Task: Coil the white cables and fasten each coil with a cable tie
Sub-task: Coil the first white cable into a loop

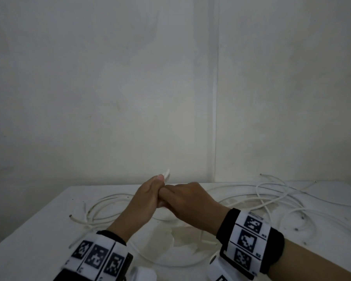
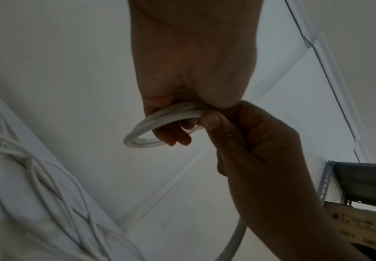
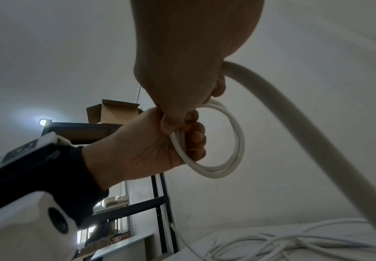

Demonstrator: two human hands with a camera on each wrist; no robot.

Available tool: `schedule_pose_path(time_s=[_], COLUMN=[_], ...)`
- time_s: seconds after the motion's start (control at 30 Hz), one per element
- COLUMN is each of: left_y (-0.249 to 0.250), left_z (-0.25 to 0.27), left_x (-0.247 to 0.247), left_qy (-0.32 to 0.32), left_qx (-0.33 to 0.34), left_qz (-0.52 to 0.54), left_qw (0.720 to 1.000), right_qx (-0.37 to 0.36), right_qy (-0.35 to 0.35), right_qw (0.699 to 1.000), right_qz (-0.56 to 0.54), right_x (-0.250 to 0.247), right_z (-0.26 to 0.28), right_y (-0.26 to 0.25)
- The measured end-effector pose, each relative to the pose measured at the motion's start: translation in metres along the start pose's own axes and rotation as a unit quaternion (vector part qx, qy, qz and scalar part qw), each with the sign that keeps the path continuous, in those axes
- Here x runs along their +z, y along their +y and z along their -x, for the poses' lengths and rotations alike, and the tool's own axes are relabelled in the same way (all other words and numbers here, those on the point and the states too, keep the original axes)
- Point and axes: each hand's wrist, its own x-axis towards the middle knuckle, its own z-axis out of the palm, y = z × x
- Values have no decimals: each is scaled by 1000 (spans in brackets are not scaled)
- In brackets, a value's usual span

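Note:
A small coil of white cable (image 2: 173, 114) is held up above the table between both hands. My left hand (image 1: 148, 201) grips the coil (image 3: 239, 141) with its fingers curled through the loop. My right hand (image 1: 188, 199) meets it from the right, and its thumb (image 2: 211, 121) pinches the coil's top. The same cable's loose length (image 3: 305, 127) runs out of my right fist and down to the table. In the head view only a short white bit of the cable (image 1: 167, 175) pokes out above the joined hands.
Several loose white cables (image 1: 271, 191) lie tangled on the white table (image 1: 39, 240) at the right, and more cables (image 1: 101, 207) lie at the left. A wall stands close behind. A dark shelf (image 3: 137, 208) with a cardboard box (image 3: 113, 113) stands to the left.

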Motion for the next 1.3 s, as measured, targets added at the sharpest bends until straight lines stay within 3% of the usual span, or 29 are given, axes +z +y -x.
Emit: schedule_pose_path(time_s=[0.17,0.3,0.43,0.5,0.67,0.9,1.03,1.1,1.17,1.3], left_y=[-3,2,9,9,7,7,2,1,2,4], left_z=[2,3,4,5,6,-6,-16,-20,-24,-29], left_x=[4,-3,-10,-10,-19,-54,-66,-66,-64,-62], left_qy=[-36,-80,-115,-116,-48,59,101,114,119,123], left_qx=[-38,-78,-103,-111,-93,-66,-51,-44,-37,-25], left_qz=[-76,-6,8,27,115,291,345,358,354,329], left_qw=[996,994,988,987,988,953,932,926,927,936], right_qx=[56,101,214,241,334,369,338,292,207,131], right_qy=[14,-4,-97,-105,-101,-102,-151,-181,-166,-177], right_qw=[996,990,949,933,888,888,905,927,961,975], right_qz=[-63,-102,-211,-247,-299,-255,-209,-154,-74,-15], right_x=[-9,-16,-22,-22,-24,-14,-4,5,13,25], right_z=[-3,4,12,13,22,48,53,50,49,47], right_y=[11,30,50,52,67,87,79,69,61,47])
